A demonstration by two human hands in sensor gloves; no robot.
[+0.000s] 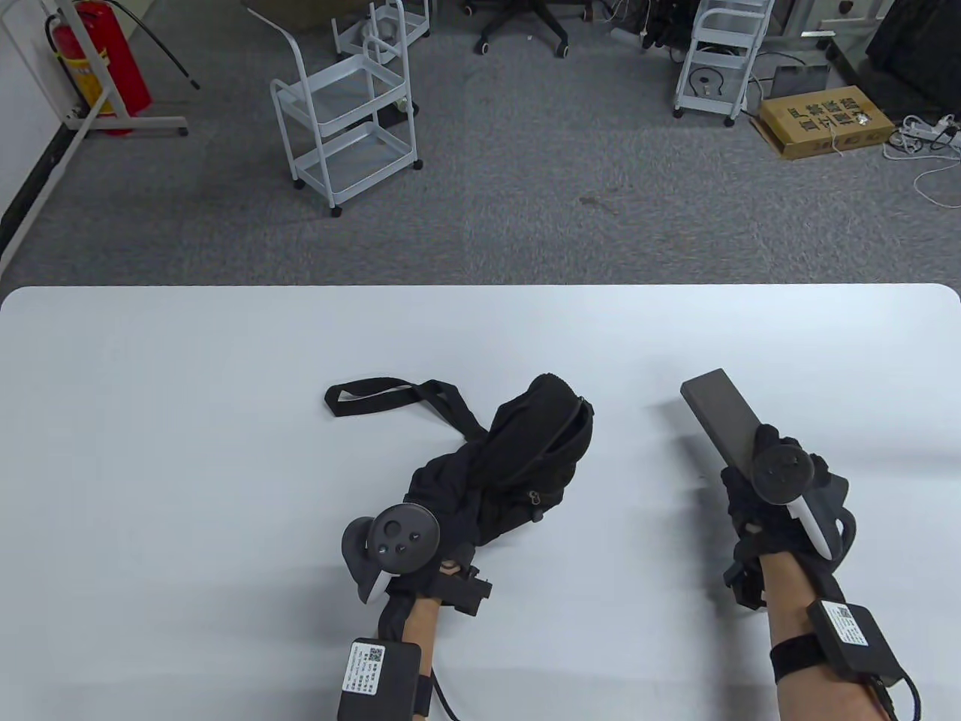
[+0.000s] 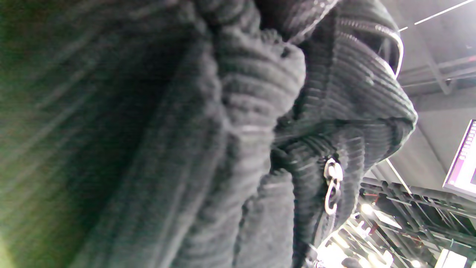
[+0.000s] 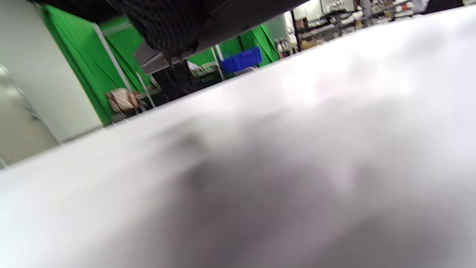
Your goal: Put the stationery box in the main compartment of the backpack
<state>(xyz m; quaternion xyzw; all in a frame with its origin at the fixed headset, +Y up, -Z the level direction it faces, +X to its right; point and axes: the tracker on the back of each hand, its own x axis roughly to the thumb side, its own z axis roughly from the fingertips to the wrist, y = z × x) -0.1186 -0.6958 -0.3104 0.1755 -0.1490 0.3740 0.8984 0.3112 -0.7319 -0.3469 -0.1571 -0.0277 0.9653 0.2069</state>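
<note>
Fingers first: on the right hand they are wrapped around the near end of the box, a long flat dark grey slab, and the grip looks firm from the table view. The box juts away from the palm toward the far side of the table, tilted a little leftward, and a soft shadow on the white top to its left suggests it is lifted off the surface, though I cannot say for sure. In the right wrist view a dark knitted fingertip hangs in from the top edge, with the blurred white table below it.

Over to the left hand: its fingers are buried in the near end of the black backpack, and the tracker covers them from above, so whether they clutch the fabric or merely press on it, I cannot tell. The left wrist view gives only ribbed black cloth pressed close to the lens, plus a silver zipper pull dangling from a zip line.

The backpack lies crumpled on its side in the middle of the table, its rounded top pointing to the far right, a zip curving along its right edge. Its strap loops out flat to the far left. Box and backpack sit apart, the box off to the backpack's right with bare table between them.
</note>
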